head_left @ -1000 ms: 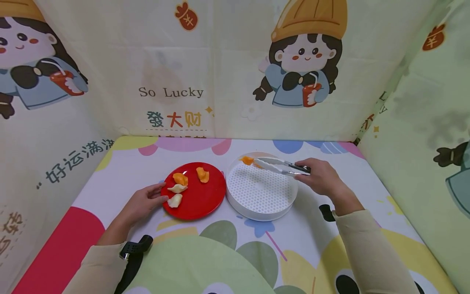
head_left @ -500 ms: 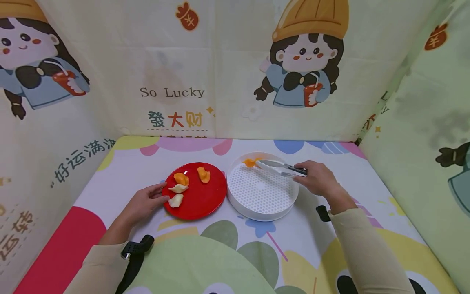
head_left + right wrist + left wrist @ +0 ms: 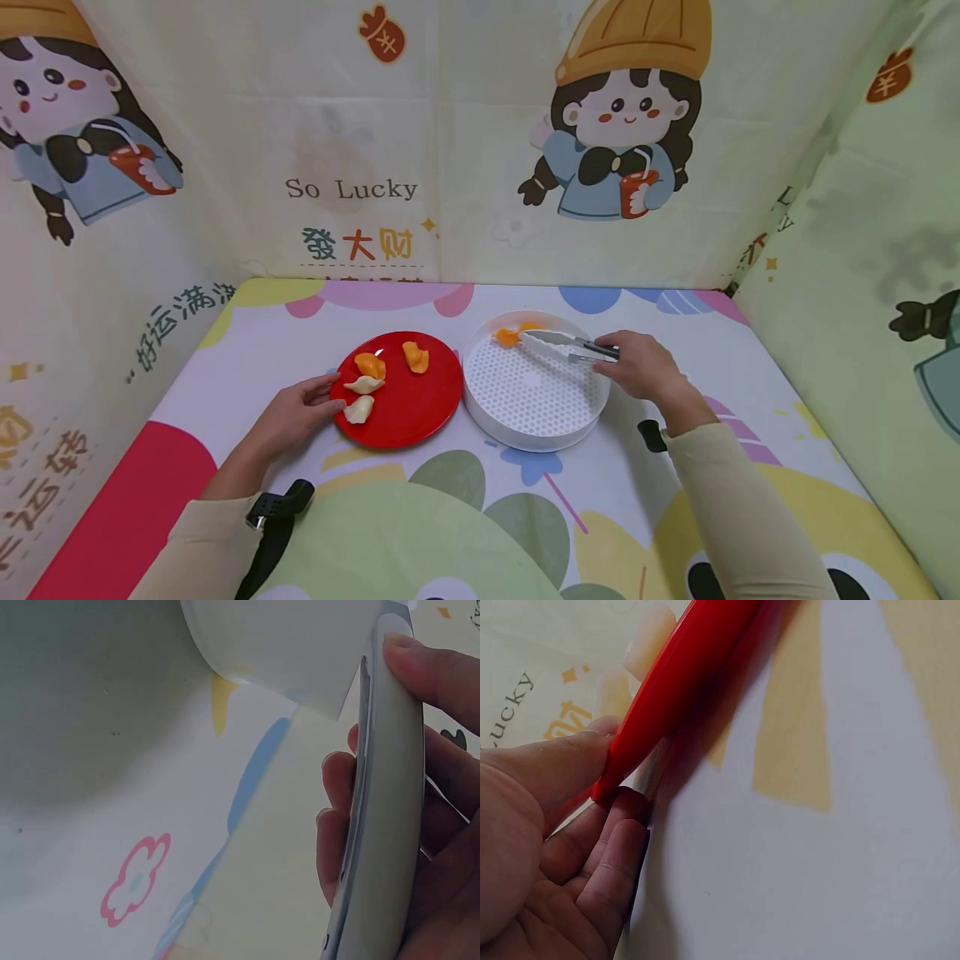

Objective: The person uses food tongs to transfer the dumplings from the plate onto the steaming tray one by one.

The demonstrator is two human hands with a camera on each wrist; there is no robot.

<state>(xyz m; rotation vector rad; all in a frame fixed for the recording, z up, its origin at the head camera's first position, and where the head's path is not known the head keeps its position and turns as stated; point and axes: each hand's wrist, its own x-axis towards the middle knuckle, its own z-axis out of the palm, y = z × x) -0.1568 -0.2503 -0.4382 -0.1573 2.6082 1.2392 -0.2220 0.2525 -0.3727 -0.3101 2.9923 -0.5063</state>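
Observation:
In the head view my left hand [image 3: 296,417] holds the left edge of a red plate [image 3: 423,400], thumb on top and fingers underneath, as the left wrist view also shows. Two orange dumplings [image 3: 416,357] and two white dumplings [image 3: 359,409] sit on the plate. My right hand [image 3: 645,367] grips metal tongs [image 3: 558,338] by their dark-edged handles, reaching over a round white steamer tray [image 3: 540,400] with a perforated floor. The tong tips are right at an orange dumpling [image 3: 507,337] by the tray's far-left wall. More orange [image 3: 531,327] shows just behind the tongs.
Plate and tray stand side by side on a colourful printed tablecloth [image 3: 247,375]. Cream cloth walls [image 3: 480,150] with cartoon prints rise behind the table and at both sides. A black strap [image 3: 273,508] circles the left wrist.
My right hand has moved slightly left and down with the tongs, and the orange dumpling at their tips sits lower in the tray. The left hand keeps its hold on the plate.

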